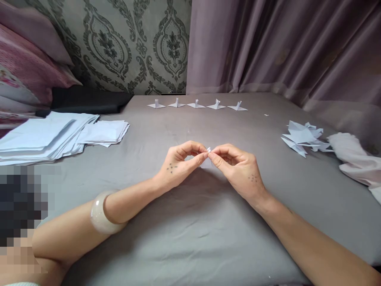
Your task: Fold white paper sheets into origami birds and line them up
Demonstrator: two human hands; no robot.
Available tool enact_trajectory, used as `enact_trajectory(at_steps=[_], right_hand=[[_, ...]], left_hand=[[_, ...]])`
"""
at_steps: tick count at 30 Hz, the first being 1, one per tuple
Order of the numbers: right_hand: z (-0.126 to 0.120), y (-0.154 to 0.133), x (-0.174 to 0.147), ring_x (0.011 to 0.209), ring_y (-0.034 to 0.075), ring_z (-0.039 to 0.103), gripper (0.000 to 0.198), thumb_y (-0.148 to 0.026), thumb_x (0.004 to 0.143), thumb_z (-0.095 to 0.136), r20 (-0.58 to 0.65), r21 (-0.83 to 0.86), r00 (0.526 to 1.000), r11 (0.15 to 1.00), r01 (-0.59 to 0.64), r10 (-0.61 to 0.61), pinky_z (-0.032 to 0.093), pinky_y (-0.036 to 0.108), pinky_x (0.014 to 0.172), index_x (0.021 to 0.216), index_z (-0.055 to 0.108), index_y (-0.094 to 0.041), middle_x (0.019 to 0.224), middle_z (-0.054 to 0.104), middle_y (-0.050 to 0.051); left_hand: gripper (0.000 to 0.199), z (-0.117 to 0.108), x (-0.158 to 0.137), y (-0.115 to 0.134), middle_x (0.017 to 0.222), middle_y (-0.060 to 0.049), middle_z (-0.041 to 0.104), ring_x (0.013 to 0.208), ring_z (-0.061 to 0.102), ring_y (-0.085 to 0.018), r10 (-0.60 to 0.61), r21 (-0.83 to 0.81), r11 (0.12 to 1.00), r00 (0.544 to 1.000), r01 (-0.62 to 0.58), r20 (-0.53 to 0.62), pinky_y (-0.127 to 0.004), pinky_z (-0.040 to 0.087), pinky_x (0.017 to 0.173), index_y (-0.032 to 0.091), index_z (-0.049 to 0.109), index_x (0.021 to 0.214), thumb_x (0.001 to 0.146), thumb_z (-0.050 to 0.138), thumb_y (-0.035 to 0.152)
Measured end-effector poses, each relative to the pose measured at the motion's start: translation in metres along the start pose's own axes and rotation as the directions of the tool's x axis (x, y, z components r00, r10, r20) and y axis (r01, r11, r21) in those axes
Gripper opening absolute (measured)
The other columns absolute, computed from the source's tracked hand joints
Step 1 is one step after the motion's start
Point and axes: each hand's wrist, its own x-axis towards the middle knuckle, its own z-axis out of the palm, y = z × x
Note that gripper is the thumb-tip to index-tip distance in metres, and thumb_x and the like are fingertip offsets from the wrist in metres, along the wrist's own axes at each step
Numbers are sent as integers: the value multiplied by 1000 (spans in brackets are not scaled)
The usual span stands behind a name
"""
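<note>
My left hand (181, 161) and my right hand (238, 165) meet above the middle of the grey cloth, fingertips almost touching. Between thumb and forefinger of each, a small piece of folded white paper (206, 163) is pinched at its narrow top. Its wider, flatter part hangs below the fingers, and some of it is hidden by them. Farther back stands a row of several folded paper cranes (197, 104), wings spread flat and thin points upright. A loose heap of folded white paper pieces (303, 133) lies to the right of my right hand.
Stacks of white paper sheets (35, 135) and smaller paper squares (104, 132) lie at the left. Behind them is black cloth (89, 99). Pale crumpled fabric (351, 155) rests at the right edge. Purple curtains (253, 43) hang behind the grey-covered surface (166, 246).
</note>
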Motion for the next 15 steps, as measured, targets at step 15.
enact_trajectory(at_steps=[15], right_hand=[[-3,-2,2,85,18,66,23,-36,76,71,57,91,987,983,-158,153,55,32,77,94,69,-23,90,71,4]], left_hand=[[21,1,0,-1,83,-1,64,80,60,-13,-40,-149,988,999,42,14,-28,48,78,18,56,86,76,73,26]])
